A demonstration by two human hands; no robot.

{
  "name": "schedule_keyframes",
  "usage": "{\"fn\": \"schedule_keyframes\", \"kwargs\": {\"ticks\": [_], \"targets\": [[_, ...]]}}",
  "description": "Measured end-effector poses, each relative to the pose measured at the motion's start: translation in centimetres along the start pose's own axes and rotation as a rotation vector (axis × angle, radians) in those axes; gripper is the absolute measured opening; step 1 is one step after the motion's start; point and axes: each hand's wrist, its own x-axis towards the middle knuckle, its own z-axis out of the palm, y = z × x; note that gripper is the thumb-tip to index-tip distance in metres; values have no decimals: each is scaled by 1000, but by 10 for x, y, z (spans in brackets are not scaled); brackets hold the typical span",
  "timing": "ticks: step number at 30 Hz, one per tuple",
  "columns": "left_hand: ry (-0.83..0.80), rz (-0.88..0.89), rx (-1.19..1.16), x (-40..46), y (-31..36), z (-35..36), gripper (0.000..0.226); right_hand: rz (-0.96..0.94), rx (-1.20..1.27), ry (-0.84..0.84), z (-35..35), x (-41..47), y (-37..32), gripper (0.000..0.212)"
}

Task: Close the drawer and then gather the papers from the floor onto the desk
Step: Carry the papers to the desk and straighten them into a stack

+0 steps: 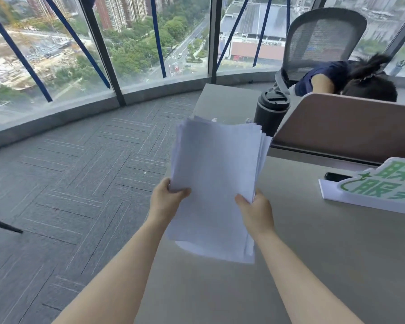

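Note:
A stack of white papers (216,174) is held up over the left part of the grey desk (325,265). My left hand (167,198) grips the stack's left edge and my right hand (255,211) grips its right edge. The sheets are slightly fanned at the top and right, and the stack's lower edge hangs close above the desk surface. No drawer is in view. The carpeted floor (68,195) on the left shows no loose papers.
A brown divider panel (351,127) stands at the desk's back, with a black tumbler (270,113) beside it. A white and green sign (379,185) and a black phone (336,176) lie at right. A person leans on the far desk by a mesh chair (318,38). Glass windows ring the floor.

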Motion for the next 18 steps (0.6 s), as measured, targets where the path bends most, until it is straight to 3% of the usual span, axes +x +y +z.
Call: {"fn": "schedule_keyframes", "kwargs": {"ticks": [3,6,13,15,18], "targets": [[-61,-124,153,19,-24,-26,38,157,-51,-129,34,11,18,19],[-109,-186,225,32,-53,-35,32,324,-49,-153,62,17,43,21],[-107,-140,352,70,-88,-30,29,301,-146,-121,99,39,75,17],[-86,-111,381,78,-93,-29,31,276,-304,-106,104,44,79,15],[-80,-79,509,83,-102,-25,39,306,-704,-106,106,39,77,29]]}}
